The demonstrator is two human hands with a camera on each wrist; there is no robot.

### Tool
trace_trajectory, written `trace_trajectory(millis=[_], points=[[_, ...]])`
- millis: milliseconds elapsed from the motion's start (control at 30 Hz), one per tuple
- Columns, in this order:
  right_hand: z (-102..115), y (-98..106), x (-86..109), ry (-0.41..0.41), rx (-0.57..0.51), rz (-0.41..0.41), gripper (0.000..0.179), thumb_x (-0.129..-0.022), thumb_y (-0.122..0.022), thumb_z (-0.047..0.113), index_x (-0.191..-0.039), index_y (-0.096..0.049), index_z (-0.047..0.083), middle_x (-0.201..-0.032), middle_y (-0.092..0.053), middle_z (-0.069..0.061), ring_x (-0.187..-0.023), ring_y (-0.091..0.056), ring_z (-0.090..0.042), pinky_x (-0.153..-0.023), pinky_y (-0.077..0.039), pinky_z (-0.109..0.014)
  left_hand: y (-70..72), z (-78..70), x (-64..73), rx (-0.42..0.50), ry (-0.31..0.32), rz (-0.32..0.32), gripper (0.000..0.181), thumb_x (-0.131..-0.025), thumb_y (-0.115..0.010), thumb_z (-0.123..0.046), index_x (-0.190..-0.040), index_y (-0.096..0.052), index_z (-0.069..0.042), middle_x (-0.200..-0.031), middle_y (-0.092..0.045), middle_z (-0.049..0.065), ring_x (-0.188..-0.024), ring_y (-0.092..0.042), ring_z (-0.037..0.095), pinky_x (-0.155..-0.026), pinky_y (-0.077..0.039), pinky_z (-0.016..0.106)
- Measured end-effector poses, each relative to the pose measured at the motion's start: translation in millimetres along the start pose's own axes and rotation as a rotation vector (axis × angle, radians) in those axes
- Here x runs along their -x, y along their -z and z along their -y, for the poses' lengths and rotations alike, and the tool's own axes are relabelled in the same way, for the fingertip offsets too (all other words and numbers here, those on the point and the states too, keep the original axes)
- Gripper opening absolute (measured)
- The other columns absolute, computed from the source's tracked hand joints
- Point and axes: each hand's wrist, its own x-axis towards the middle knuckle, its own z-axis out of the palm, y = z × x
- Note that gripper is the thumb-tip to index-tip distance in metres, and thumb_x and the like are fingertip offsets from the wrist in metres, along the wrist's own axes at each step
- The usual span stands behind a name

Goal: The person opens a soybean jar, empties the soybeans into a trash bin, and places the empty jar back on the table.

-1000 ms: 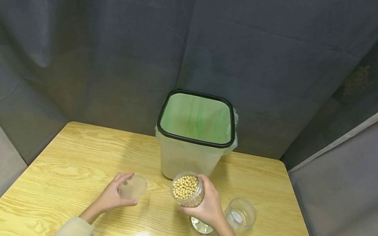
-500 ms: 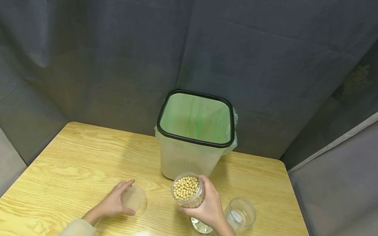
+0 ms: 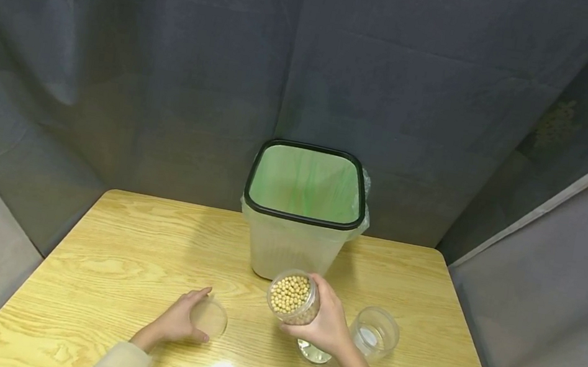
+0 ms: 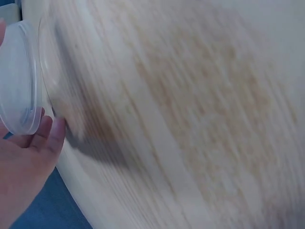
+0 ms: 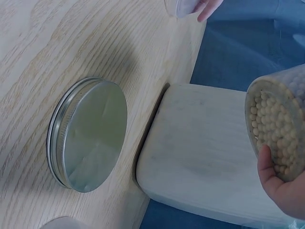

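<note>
My left hand [image 3: 178,319] holds a clear round plastic lid [image 3: 211,318] by its rim, low over the table. In the left wrist view, the lid [image 4: 18,78] sits between thumb and fingers, with the fingertips [image 4: 57,129] close to the wood. My right hand [image 3: 328,321] grips a clear jar [image 3: 306,315] full of pale yellow soybeans [image 3: 288,294], raised and tilted with its uncovered mouth toward me. Beneath that hand a silver metal lid [image 3: 313,352] lies on the table; the right wrist view shows this metal lid [image 5: 97,136] whole.
A whitish bin [image 3: 292,252] with a black rim and green inside stands at the table's back, behind the jar. Right of my right hand is a clear round container [image 3: 374,333]. Dark curtains [image 3: 202,70] hang behind the wooden table [image 3: 140,237].
My left hand has come down and slightly toward me with the plastic lid, bringing it near the tabletop. The right hand and jar have stayed nearly still.
</note>
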Motion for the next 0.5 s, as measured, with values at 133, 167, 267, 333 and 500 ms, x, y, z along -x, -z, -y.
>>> trace_trajectory(millis=[133,167,267,333,500], points=[[-0.3,1.4,0.5,-0.015,-0.013,0.000,0.100,-0.044,-0.088,0.030,-0.127,-0.041,0.002,-0.117,-0.053,-0.019,-0.102,-0.054,-0.035,-0.082,-0.045,-0.052,-0.3,0.3,0.5,0.001,0.000,0.002,0.102,-0.057,-0.084,-0.024,-0.140,-0.029,0.000,-0.134,-0.039,0.022,-0.120,-0.034,0.045,-0.092,-0.027,0.065],[-0.4,1.7,0.8,-0.020,-0.016,-0.001,0.100,-0.044,-0.089,0.029,-0.128,-0.041,0.001,-0.117,-0.053,-0.019,-0.103,-0.054,-0.035,-0.082,-0.045,-0.052,-0.1,0.1,0.7,0.003,0.000,0.002,0.101,-0.058,-0.084,-0.024,-0.140,-0.029,0.000,-0.135,-0.039,0.023,-0.121,-0.034,0.046,-0.092,-0.026,0.066],[-0.5,2.6,1.3,-0.035,-0.023,0.001,0.100,-0.045,-0.089,0.028,-0.128,-0.040,0.000,-0.117,-0.053,-0.019,-0.103,-0.054,-0.036,-0.082,-0.045,-0.052,0.5,-0.7,0.8,0.019,0.003,-0.004,0.095,-0.063,-0.081,-0.026,-0.140,-0.030,0.000,-0.136,-0.037,0.024,-0.122,-0.032,0.048,-0.092,-0.026,0.067],[-1.0,3.1,1.5,-0.044,-0.025,0.004,0.100,-0.045,-0.089,0.028,-0.128,-0.040,0.000,-0.117,-0.053,-0.019,-0.103,-0.054,-0.036,-0.083,-0.045,-0.052,1.2,-1.5,0.4,0.033,0.001,-0.017,0.091,-0.067,-0.079,-0.026,-0.139,-0.031,0.000,-0.137,-0.035,0.025,-0.123,-0.030,0.049,-0.093,-0.024,0.067],[-2.1,5.0,1.3,-0.060,-0.037,0.006,0.101,-0.045,-0.089,0.028,-0.129,-0.039,-0.001,-0.118,-0.053,-0.019,-0.103,-0.054,-0.036,-0.083,-0.045,-0.052,4.5,-5.0,-2.4,0.025,-0.042,-0.074,0.078,-0.076,-0.073,-0.027,-0.137,-0.034,0.003,-0.134,-0.039,0.024,-0.123,-0.032,0.046,-0.095,-0.027,0.063]])
